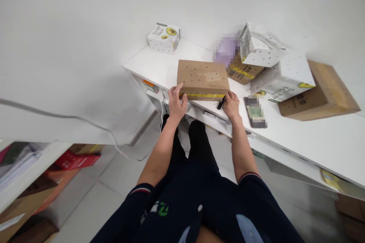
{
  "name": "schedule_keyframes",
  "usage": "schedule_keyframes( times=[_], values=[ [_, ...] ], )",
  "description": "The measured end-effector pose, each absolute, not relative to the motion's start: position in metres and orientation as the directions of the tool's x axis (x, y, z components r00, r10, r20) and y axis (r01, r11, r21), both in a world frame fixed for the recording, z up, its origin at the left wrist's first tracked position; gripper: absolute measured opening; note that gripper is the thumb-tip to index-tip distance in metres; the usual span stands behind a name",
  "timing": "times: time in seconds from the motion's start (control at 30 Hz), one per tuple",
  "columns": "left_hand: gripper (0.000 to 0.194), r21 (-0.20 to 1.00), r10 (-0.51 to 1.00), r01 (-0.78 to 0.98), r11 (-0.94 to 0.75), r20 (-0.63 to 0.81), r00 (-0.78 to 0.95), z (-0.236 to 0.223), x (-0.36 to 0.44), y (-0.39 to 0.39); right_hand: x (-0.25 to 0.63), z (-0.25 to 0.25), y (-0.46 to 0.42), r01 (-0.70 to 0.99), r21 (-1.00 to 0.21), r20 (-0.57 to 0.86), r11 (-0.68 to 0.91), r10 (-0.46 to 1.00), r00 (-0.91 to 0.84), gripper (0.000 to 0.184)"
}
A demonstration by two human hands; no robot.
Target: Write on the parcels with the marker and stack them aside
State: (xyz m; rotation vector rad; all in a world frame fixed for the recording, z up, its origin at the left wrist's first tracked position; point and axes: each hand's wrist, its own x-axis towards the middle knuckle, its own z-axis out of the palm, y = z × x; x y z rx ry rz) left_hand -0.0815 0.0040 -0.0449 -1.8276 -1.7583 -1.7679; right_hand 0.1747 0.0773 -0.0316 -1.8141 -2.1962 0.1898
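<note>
- White worktop (288, 131), running off rightward
- Brown cardboard box (196, 77), yellow-taped, lying along the worktop's front edge
- White avocado-print box (162, 40), near the back left corner
- Left hand (177, 103), spread on the brown cardboard box; right hand (231, 105), well apart, touching its right end, grip unclear
- Black pen-like object (220, 104), beside the right hand

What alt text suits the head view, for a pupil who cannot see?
A person's left hand and right hand touch a brown cardboard box on a white desk, a small black object by the right hand. A white avocado-printed box stands behind, left; more boxes stand right.
</note>
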Motion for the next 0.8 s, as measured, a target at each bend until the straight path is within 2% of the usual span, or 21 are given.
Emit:
schedule_keyframes(
  times=[0.1,0.2,0.27,0.33,0.4,0.47,0.53,0.63,0.73,0.8],
  values=[
    [0.045,0.635,0.659,0.694,-0.339,0.687,-0.306,-0.045,-0.082,0.004,0.183,-0.031,0.066,0.932,-0.335,0.244,0.142,0.968,-0.06,0.056],
    [0.045,0.644,0.67,0.685,-0.341,0.677,-0.303,-0.046,-0.084,0.004,0.208,-0.026,0.044,0.941,-0.326,0.341,-0.086,0.918,0.202,0.051],
    [0.045,0.637,0.666,0.687,-0.35,0.685,-0.296,-0.047,-0.084,0.004,0.232,-0.02,0.03,0.904,-0.31,0.301,-0.294,0.872,0.387,0.058],
    [0.045,0.632,0.662,0.694,-0.346,0.688,-0.297,-0.046,-0.083,0.004,0.257,-0.013,0.022,0.856,-0.28,0.163,-0.434,0.858,0.488,0.073],
    [0.044,0.633,0.665,0.703,-0.323,0.681,-0.307,-0.046,-0.082,0.004,0.276,-0.007,0.021,0.866,-0.246,0.009,-0.435,0.892,0.451,0.082],
    [0.044,0.628,0.664,0.716,-0.305,0.679,-0.313,-0.045,-0.081,0.004,0.284,-0.003,0.024,0.908,-0.214,-0.061,-0.359,0.933,0.355,0.08],
    [0.043,0.615,0.653,0.728,-0.304,0.691,-0.31,-0.044,-0.08,0.004,0.282,0.0,0.028,0.931,-0.183,-0.045,-0.316,0.949,0.313,0.076],
    [0.044,0.613,0.646,0.727,-0.309,0.697,-0.313,-0.044,-0.079,0.004,0.27,0.002,0.029,0.916,-0.188,-0.004,-0.355,0.932,0.361,0.078],
    [0.046,0.636,0.667,0.705,-0.313,0.676,-0.314,-0.044,-0.081,0.004,0.26,0.004,0.02,0.888,-0.26,0.035,-0.378,0.916,0.4,0.085],
    [0.048,0.651,0.685,0.69,-0.317,0.66,-0.308,-0.045,-0.081,0.004,0.255,0.005,0.008,0.856,-0.374,0.078,-0.358,0.907,0.413,0.085]
  ],
)
